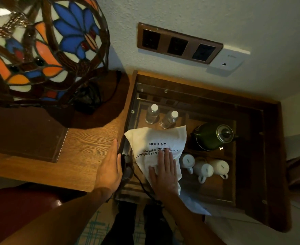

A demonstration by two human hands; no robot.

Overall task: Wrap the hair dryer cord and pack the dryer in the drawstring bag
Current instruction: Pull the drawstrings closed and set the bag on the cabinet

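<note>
Pressing white drawstring bag flat, right hand open-palmed; left hand open beside it, dark cord between them.

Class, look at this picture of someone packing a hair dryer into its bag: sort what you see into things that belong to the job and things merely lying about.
Belongs to the job:
white drawstring bag, under the right hand
black cord
dark dryer part beside the left hand

Just lying about:
stained-glass lamp
two water bottles
green kettle
three white mugs
wall sockets
</note>
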